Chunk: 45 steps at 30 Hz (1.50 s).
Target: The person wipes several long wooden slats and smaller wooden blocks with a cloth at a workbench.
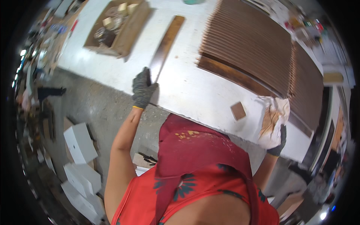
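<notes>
Upper centre, I log left grip [143, 88] holding long, flat brown wooden strip [166, 43]; right grip [278, 143] clutches crumpled, brown-stained white cloth [275, 120]. Slack left hold could let strip skid.

A white worktable [202, 97] is lightly marked with specks. An open wooden box [131, 30] is set at its left. Ridged rows of brown slats [247, 41] are ranged at the right, with a darker slat [236, 77] placed along their near side. Between box and rows, a single wooden strip [168, 41] is laid; a small brown square [238, 111] is seen near the front edge.
</notes>
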{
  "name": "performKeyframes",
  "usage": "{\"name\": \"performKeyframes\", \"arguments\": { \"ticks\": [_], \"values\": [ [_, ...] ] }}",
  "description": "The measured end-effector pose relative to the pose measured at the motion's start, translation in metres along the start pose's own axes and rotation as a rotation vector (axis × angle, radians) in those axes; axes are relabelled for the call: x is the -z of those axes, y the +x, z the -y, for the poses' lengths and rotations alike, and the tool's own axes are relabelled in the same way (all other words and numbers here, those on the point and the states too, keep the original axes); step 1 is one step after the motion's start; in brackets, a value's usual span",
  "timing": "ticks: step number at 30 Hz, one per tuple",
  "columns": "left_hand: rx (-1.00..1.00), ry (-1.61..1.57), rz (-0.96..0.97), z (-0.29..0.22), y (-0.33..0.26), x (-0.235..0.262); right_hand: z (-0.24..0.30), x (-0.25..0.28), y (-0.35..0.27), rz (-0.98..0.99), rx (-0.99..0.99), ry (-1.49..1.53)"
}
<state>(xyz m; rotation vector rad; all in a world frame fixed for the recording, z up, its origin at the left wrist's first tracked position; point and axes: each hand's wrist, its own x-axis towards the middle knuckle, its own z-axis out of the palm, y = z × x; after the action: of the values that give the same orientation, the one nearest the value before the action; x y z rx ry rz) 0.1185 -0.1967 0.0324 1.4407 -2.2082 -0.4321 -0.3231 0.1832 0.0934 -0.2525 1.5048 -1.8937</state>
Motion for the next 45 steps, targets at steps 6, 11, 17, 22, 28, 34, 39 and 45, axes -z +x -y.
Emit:
{"name": "performKeyframes", "arguments": {
  "ticks": [6, 11, 17, 22, 28, 34, 39, 45],
  "values": [
    [-0.012, 0.104, 0.007, 0.01, 0.022, -0.01, 0.011, 0.094, 0.006, -0.767, -0.014, -0.645],
    [-0.101, 0.152, -0.135, -0.006, 0.019, -0.017, -0.01, 0.087, 0.001, -0.597, 0.554, -1.751],
    [-0.056, -0.463, 0.155, -0.098, 0.015, -0.052, -0.045, 0.019, 0.06, -0.373, 0.492, -1.185],
    [0.152, -0.668, 0.29, -0.121, 0.044, -0.097, -0.057, 0.027, 0.124, -0.489, 0.279, -1.265],
    [0.204, -0.81, 0.418, -0.113, 0.01, -0.077, -0.051, 0.031, 0.122, -0.372, 0.243, -1.243],
    [0.09, -0.324, 0.31, -0.103, -0.028, -0.045, -0.066, 0.032, 0.119, -0.316, 0.429, -1.355],
    [-0.411, -0.163, 0.209, -0.125, -0.012, -0.051, -0.062, 0.022, 0.114, -0.343, 0.392, -1.341],
    [-0.602, 0.044, 0.52, -0.166, 0.016, -0.084, -0.062, 0.058, 0.096, -0.31, 0.382, -0.721]
  ]
}}
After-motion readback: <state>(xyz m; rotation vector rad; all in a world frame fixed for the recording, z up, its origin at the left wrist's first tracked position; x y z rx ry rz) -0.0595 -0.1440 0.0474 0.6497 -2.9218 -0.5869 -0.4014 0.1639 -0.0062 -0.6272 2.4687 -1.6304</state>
